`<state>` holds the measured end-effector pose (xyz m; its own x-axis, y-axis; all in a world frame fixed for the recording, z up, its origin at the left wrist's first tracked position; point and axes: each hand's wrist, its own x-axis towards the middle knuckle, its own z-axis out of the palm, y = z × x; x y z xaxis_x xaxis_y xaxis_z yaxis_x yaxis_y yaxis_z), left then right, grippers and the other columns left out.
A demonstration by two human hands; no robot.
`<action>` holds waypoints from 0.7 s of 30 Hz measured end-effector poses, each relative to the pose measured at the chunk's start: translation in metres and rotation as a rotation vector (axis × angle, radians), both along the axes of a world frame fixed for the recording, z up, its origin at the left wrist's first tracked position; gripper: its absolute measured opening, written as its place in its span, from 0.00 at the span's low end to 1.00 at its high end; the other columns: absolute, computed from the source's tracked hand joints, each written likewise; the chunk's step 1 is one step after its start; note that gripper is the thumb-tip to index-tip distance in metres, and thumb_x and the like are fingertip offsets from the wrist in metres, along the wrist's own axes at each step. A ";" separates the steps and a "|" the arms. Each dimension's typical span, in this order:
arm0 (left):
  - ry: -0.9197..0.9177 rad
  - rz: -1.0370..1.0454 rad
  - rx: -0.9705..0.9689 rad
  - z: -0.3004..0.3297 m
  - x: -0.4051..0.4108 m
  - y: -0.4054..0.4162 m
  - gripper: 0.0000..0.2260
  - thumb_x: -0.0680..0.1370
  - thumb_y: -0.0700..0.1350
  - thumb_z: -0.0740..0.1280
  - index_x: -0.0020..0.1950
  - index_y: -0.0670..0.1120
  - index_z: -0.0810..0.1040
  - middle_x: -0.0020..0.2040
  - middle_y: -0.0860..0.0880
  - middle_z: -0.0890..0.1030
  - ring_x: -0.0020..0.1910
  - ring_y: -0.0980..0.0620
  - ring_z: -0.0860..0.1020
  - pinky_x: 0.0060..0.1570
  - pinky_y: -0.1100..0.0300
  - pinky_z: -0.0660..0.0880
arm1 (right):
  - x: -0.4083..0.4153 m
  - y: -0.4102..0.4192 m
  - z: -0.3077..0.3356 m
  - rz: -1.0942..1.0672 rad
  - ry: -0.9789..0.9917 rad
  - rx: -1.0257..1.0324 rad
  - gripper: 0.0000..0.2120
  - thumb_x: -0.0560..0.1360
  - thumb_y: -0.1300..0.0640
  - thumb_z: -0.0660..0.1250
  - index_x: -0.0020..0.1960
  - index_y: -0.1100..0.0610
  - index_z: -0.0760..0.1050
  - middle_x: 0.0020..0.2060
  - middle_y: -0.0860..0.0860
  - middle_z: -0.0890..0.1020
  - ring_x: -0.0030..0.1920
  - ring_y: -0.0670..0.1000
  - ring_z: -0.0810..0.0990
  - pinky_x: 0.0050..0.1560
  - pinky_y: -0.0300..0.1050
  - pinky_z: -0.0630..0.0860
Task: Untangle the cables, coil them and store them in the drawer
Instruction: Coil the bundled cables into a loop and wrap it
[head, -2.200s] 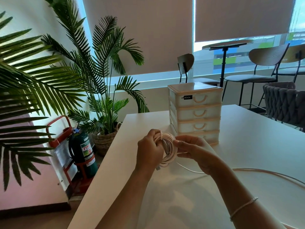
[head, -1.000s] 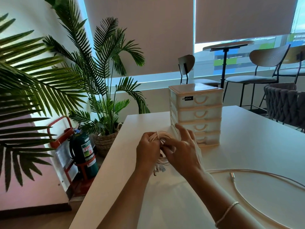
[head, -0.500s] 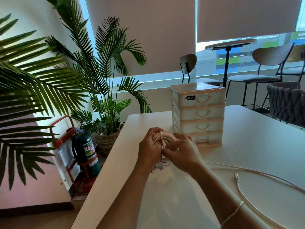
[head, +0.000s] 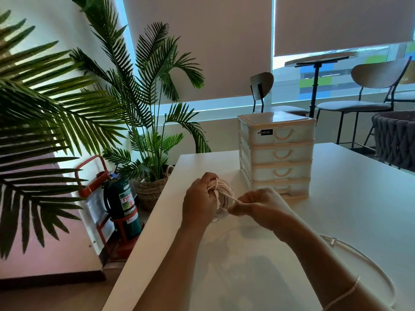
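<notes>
Coiled white cable gripped in left hand above table; strand pinched taut by right hand. Coil judged nearly bound. Second cable uncoiled; drawer unit unopened.

We see a white table, and at its twelve o'clock end a cream and translucent white drawer unit with a small black label lettered in white. The coiled cable is off-white, and so is the loose cable at four o'clock. At nine o'clock we have deep green palm fronds, a dark green fire extinguisher with a red and white label, sitting in a red stand. The plant basket is woven tan. At two o'clock we catch a dark grey woven chair, and beige blinds above.
</notes>
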<state>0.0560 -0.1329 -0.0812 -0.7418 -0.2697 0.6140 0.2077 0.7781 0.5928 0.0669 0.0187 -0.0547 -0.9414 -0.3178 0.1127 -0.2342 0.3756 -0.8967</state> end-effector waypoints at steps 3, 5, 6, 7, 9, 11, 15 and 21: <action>0.005 0.018 0.002 0.001 -0.001 -0.004 0.15 0.75 0.33 0.60 0.57 0.47 0.77 0.49 0.43 0.80 0.48 0.44 0.77 0.45 0.58 0.74 | -0.003 0.006 -0.002 0.177 -0.041 -0.231 0.08 0.64 0.58 0.75 0.30 0.56 0.76 0.26 0.50 0.79 0.32 0.49 0.76 0.40 0.43 0.72; 0.010 0.028 0.024 0.002 -0.001 -0.008 0.15 0.75 0.33 0.60 0.56 0.46 0.78 0.49 0.43 0.80 0.48 0.45 0.77 0.43 0.62 0.70 | -0.003 0.009 -0.001 0.301 -0.170 -0.376 0.07 0.65 0.63 0.72 0.33 0.60 0.73 0.23 0.53 0.78 0.27 0.50 0.79 0.35 0.40 0.76; 0.012 0.031 0.032 0.002 -0.001 -0.010 0.15 0.75 0.32 0.60 0.55 0.46 0.78 0.49 0.43 0.80 0.48 0.45 0.77 0.43 0.63 0.69 | -0.003 0.011 0.001 0.338 -0.210 -0.367 0.07 0.65 0.64 0.71 0.34 0.60 0.73 0.22 0.53 0.76 0.23 0.49 0.78 0.28 0.37 0.74; 0.013 0.031 0.035 0.002 0.000 -0.011 0.14 0.75 0.33 0.60 0.55 0.46 0.78 0.48 0.43 0.80 0.48 0.45 0.77 0.43 0.63 0.69 | -0.003 0.014 0.002 0.376 -0.245 -0.316 0.07 0.65 0.63 0.71 0.34 0.61 0.73 0.21 0.53 0.75 0.20 0.48 0.75 0.23 0.36 0.70; 0.008 0.035 0.034 0.002 0.000 -0.013 0.14 0.74 0.33 0.60 0.55 0.46 0.78 0.48 0.43 0.80 0.47 0.44 0.77 0.42 0.62 0.69 | -0.009 0.021 0.004 0.466 -0.333 -0.190 0.08 0.64 0.60 0.73 0.36 0.62 0.74 0.20 0.52 0.76 0.17 0.45 0.70 0.18 0.33 0.63; 0.000 0.038 0.032 0.001 0.001 -0.014 0.14 0.74 0.33 0.60 0.55 0.46 0.78 0.48 0.43 0.80 0.47 0.44 0.77 0.42 0.61 0.70 | -0.013 0.031 0.004 0.541 -0.394 -0.114 0.12 0.61 0.57 0.77 0.35 0.61 0.75 0.23 0.53 0.79 0.18 0.44 0.69 0.19 0.34 0.59; 0.017 0.067 0.116 -0.001 -0.003 -0.021 0.14 0.75 0.33 0.60 0.55 0.45 0.78 0.48 0.42 0.80 0.47 0.43 0.77 0.41 0.60 0.70 | -0.021 0.042 -0.006 0.704 -0.321 -0.271 0.22 0.53 0.49 0.81 0.39 0.63 0.81 0.39 0.57 0.85 0.39 0.50 0.83 0.40 0.36 0.77; -0.002 0.091 0.127 -0.002 -0.001 -0.021 0.14 0.75 0.33 0.59 0.55 0.46 0.77 0.49 0.43 0.80 0.47 0.44 0.77 0.40 0.59 0.70 | -0.014 0.050 -0.002 0.836 -0.510 -0.325 0.18 0.58 0.49 0.80 0.41 0.58 0.81 0.31 0.58 0.83 0.28 0.51 0.82 0.30 0.39 0.79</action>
<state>0.0545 -0.1539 -0.0829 -0.7119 -0.4114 0.5692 0.1383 0.7125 0.6879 0.0530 0.0691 -0.0562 -0.3934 -0.9185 -0.0402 0.1274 -0.0112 -0.9918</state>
